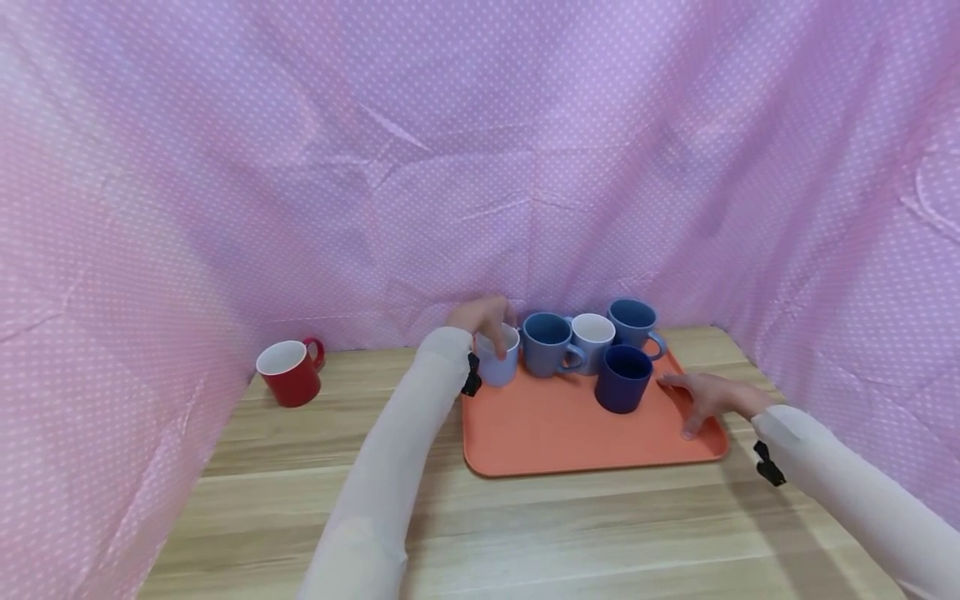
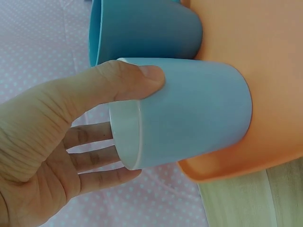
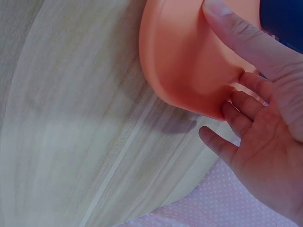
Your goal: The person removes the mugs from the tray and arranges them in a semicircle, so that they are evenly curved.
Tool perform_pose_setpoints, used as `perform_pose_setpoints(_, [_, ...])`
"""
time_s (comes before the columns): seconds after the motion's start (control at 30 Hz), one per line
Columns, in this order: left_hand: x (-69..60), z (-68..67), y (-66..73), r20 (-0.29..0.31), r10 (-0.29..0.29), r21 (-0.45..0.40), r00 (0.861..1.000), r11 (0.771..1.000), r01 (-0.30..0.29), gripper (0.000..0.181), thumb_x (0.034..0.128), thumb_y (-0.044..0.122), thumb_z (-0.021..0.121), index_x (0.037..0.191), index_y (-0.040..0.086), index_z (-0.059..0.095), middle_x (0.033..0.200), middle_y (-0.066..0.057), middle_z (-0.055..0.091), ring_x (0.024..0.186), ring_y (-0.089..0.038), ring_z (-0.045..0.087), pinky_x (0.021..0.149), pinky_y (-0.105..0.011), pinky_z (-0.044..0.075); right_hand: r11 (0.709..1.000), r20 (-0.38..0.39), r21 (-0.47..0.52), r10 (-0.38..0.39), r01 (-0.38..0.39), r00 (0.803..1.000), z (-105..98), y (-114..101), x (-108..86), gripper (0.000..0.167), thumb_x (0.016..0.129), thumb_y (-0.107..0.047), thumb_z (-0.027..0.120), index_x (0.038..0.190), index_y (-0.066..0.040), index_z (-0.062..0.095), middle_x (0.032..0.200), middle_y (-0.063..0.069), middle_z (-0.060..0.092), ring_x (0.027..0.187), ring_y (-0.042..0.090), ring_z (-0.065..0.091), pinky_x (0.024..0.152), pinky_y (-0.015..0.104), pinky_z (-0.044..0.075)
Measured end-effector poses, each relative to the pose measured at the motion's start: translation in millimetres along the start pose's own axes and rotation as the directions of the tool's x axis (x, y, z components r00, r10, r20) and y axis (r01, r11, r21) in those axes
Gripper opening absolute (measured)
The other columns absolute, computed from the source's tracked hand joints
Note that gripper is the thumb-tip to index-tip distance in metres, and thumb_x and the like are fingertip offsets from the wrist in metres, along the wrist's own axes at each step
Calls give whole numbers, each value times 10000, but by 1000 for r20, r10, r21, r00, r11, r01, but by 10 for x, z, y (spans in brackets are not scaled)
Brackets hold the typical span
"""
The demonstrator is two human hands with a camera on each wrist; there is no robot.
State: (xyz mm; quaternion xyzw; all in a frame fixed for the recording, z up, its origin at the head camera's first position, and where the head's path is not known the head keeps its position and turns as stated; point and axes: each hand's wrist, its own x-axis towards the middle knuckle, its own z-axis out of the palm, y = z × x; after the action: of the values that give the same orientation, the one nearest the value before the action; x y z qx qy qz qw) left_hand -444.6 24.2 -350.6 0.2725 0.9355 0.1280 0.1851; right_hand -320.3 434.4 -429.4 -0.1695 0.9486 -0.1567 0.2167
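An orange tray (image 1: 555, 437) lies on the wooden table with several mugs along its back. At its back left corner my left hand (image 1: 483, 319) grips a pale blue mug (image 2: 194, 113) by the rim, thumb on one side and fingers on the other. The mug stands upright and its base appears to meet the tray. My right hand (image 1: 708, 396) is spread over the tray's right edge, thumb over the tray surface and fingers along the rim. Nearest to it stands a navy mug (image 1: 621, 390). Whether the right fingertips press the rim is unclear.
Right of the pale blue mug stand a grey-blue mug (image 1: 542, 358), a mug with a white inside (image 1: 588, 360) and another grey-blue mug (image 1: 630, 323), close together. A red mug (image 1: 294, 385) stands off the tray at the table's far left. Pink dotted cloth (image 1: 465, 183) hangs behind.
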Motion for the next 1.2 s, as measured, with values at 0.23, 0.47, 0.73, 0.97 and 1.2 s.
perform_pose_setpoints(0.23, [-164, -57, 12, 11, -9, -14, 1000, 1000, 9, 684, 728, 150, 906, 1362, 126, 651, 1386, -80, 633, 1242, -269, 585, 1004, -422, 548, 1000, -13, -1, -16, 16, 1000, 2, 6, -16, 1060, 649, -224, 964, 1466, 143, 397, 1471, 413, 410, 1327, 609, 395, 1063, 709, 371])
perform_pose_setpoints(0.47, [-355, -209, 65, 40, -16, -20, 999, 1000, 17, 676, 736, 174, 895, 1365, 144, 648, 1409, -87, 601, 1156, -297, 605, 934, -464, 583, 999, -26, 13, -33, 33, 999, -9, -10, -45, 1037, 645, -189, 959, 1452, 154, 408, 1468, 404, 422, 1325, 595, 403, 1068, 704, 368])
perform_pose_setpoints(0.73, [-490, -352, 34, 75, 39, -21, 996, 999, -38, 704, 717, 205, 902, 1369, 129, 648, 1363, -113, 628, 1145, -273, 629, 822, -380, 604, 999, -17, 46, -29, 30, 999, 16, -17, -45, 1037, 655, -176, 953, 1464, 152, 393, 1489, 411, 387, 1345, 612, 359, 1078, 726, 337])
perform_pose_setpoints(0.97, [-688, -475, -17, 87, 77, -42, 993, 996, -73, 697, 712, 205, 895, 1360, 121, 652, 1294, -143, 660, 1097, -262, 649, 805, -386, 604, 998, -4, 55, -26, 26, 1000, 15, -30, -31, 1032, 660, -165, 947, 1467, 149, 387, 1484, 425, 378, 1337, 615, 361, 1073, 743, 327])
perform_pose_setpoints(1.2, [-885, -570, -79, 90, 93, -47, 992, 995, -89, 697, 703, 186, 885, 1350, 90, 644, 1277, -158, 659, 1079, -272, 653, 764, -351, 603, 998, -31, 26, -61, 62, 998, -4, -16, -40, 1009, 639, -149, 950, 1428, 178, 414, 1438, 428, 428, 1308, 614, 396, 1052, 724, 360])
